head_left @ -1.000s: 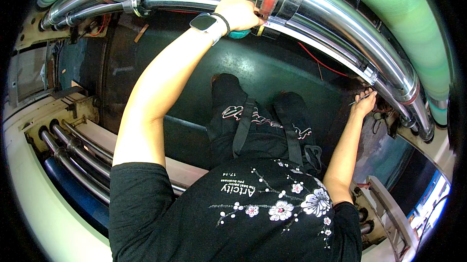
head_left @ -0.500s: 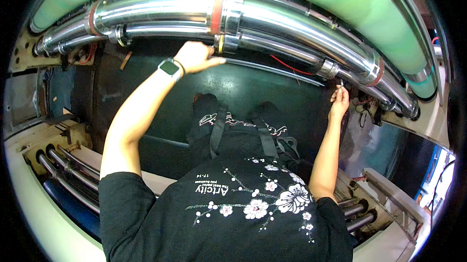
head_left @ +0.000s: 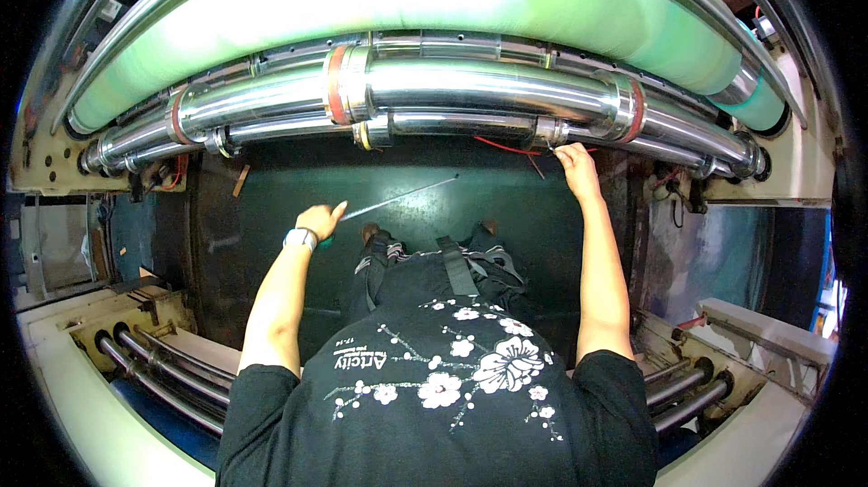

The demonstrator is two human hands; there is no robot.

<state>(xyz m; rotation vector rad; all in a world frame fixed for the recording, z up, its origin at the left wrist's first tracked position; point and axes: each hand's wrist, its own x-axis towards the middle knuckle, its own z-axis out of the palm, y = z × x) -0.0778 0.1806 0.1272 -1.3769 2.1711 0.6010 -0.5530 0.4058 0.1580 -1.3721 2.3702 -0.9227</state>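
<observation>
My left hand (head_left: 318,220) is closed around one end of a thin, straight silver strip (head_left: 398,198). The strip slants up to the right over the dark green floor and ends in a small dark tip. Up at the rollers, my right hand (head_left: 579,169) has its fingertips pinched together at the underside of a metal collar (head_left: 549,132) on the lower steel shaft (head_left: 461,123). Anything small between those fingertips is hidden. Close to them hangs a red cord (head_left: 506,147). Another collar (head_left: 372,132), with a yellowish edge, sits farther left on this shaft.
Above the shaft runs a thick polished roller (head_left: 488,82) with reddish bands. Behind it lies a large pale green roll (head_left: 407,3). Cream machine frames stand at both sides, with steel bars (head_left: 167,377) low on the left and more bars (head_left: 692,397) low on the right.
My left hand has dropped away from the lower shaft, bringing the silver strip down and tilting it upward to the right. My right hand has moved left to the collar. The view has shifted.
</observation>
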